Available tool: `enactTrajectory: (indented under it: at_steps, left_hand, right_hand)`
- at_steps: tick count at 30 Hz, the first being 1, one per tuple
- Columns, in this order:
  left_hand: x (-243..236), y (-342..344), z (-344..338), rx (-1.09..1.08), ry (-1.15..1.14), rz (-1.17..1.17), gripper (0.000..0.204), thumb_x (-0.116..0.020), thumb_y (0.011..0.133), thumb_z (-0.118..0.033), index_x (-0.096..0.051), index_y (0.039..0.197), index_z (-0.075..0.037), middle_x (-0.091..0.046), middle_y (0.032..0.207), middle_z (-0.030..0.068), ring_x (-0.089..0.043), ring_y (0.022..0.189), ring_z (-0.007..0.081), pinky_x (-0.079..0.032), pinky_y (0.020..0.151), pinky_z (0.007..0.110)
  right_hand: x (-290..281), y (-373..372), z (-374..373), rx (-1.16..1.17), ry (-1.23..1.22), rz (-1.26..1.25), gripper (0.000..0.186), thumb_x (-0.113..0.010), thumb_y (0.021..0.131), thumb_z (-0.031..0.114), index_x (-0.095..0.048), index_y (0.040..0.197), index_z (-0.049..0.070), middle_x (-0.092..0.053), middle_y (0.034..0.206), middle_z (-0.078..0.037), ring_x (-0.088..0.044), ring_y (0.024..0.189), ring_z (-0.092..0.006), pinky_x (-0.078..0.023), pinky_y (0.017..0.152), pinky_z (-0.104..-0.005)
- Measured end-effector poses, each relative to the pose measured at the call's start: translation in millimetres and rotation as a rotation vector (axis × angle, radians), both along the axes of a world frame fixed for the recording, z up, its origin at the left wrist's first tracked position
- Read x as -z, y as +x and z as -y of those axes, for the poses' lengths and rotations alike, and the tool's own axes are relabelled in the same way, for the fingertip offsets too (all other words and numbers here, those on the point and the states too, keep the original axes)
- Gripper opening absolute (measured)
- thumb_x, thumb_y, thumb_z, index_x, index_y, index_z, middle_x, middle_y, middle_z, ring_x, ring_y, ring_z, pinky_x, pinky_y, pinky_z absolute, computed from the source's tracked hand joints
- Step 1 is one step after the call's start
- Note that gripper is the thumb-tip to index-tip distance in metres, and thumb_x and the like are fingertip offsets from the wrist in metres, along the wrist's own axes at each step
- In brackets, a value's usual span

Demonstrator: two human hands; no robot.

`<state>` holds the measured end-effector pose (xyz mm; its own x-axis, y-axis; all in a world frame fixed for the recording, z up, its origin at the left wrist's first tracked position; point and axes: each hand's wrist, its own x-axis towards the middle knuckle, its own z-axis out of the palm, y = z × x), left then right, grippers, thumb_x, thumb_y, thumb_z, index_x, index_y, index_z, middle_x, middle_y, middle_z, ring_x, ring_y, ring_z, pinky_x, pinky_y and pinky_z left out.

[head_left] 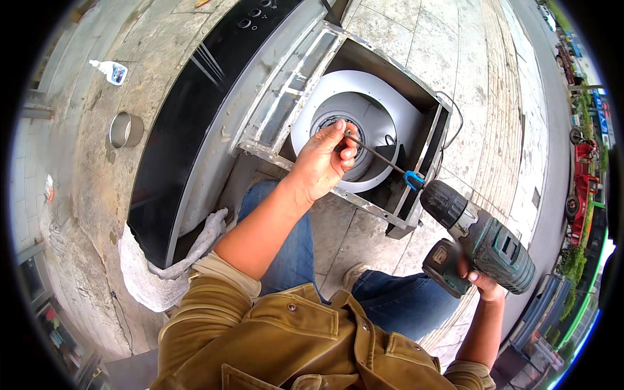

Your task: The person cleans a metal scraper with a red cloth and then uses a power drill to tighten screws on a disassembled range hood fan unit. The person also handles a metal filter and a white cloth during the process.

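Observation:
My right hand (482,285) grips a dark green and black cordless drill (481,237), tilted with its chuck toward the upper left. A long thin driver bit (378,156) runs from it, with a blue piece (414,180) near the chuck. My left hand (323,159) is closed, pinching at the bit's far end; I cannot tell whether a small screw is there. Below that hand lies an opened range hood with a square metal housing (265,148), a round pale grey blower casing (374,86) inside it, and a long black glossy panel (188,107) at its left.
A cable (460,117) curls beside the housing's right side. A whitish cloth (146,276) lies under the panel's near end. To the left on the pavement are a metal cup (126,130) and a small bottle (112,71). A road with a red vehicle (583,188) runs at far right.

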<state>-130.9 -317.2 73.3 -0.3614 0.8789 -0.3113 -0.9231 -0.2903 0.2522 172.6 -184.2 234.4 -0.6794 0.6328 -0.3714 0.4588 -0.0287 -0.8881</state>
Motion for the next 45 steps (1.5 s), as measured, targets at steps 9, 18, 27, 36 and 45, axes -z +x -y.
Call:
enactTrajectory:
  at_steps: [9,18,27,36,45]
  left_hand:
    - [-5.2,-12.5,-1.9,-0.034,-0.035,0.042,0.023,-0.056,0.089,-0.028,-0.058,0.09,-0.005,-0.053,0.074,0.0014,-0.049,0.062,0.0097,-0.042,0.054,0.021]
    - [7.1,-12.1,-30.9,-0.051,-0.205,-0.072,0.023,-0.058,0.089,-0.028,-0.058,0.09,-0.005,-0.053,0.07,0.0006,-0.047,0.06,0.0084,-0.04,0.053,0.02]
    - [18.5,-6.6,-39.3,0.004,-0.211,-0.092,0.026,-0.056,0.09,-0.028,-0.056,0.095,-0.003,-0.045,0.065,-0.0021,-0.039,0.053,0.0054,-0.033,0.049,0.019]
    - [22.0,-26.6,-10.9,-0.16,-0.643,-0.894,0.037,-0.048,0.094,-0.032,-0.061,0.104,0.001,-0.04,0.063,-0.0058,-0.033,0.053,0.0036,-0.031,0.049,0.019]
    - [62.6,-37.0,13.9,-0.214,-0.798,-2.062,0.013,-0.059,0.085,-0.011,-0.065,0.095,-0.007,-0.063,0.078,0.0077,-0.061,0.065,0.0224,-0.047,0.056,0.03]
  right_hand:
    - [-0.3,-6.8,-5.6,0.027,0.012,0.016,0.075,-0.078,0.058,0.034,-0.047,0.115,-0.002,-0.053,0.074,-0.006,-0.047,0.054,-0.0131,-0.036,0.049,-0.0238]
    - [52.3,0.5,-44.4,0.029,-0.13,-0.062,0.069,-0.079,0.059,0.035,-0.049,0.109,-0.002,-0.05,0.065,-0.003,-0.047,0.054,-0.0124,-0.038,0.05,-0.0241]
    - [67.2,19.3,-47.1,0.037,-0.029,-0.006,0.065,-0.08,0.062,0.035,-0.05,0.107,0.0,-0.05,0.064,-0.002,-0.045,0.055,-0.0116,-0.036,0.05,-0.0248]
    - [48.9,10.7,-73.5,0.0,0.117,0.117,0.059,-0.076,0.066,0.036,-0.052,0.105,-0.001,-0.05,0.067,-0.004,-0.045,0.056,-0.0124,-0.036,0.052,-0.0238]
    - [55.2,-124.5,-88.5,-0.667,0.221,0.431,0.041,-0.071,0.067,0.007,-0.061,0.107,0.004,-0.065,0.086,-0.011,-0.061,0.074,-0.0196,-0.048,0.072,-0.0309]
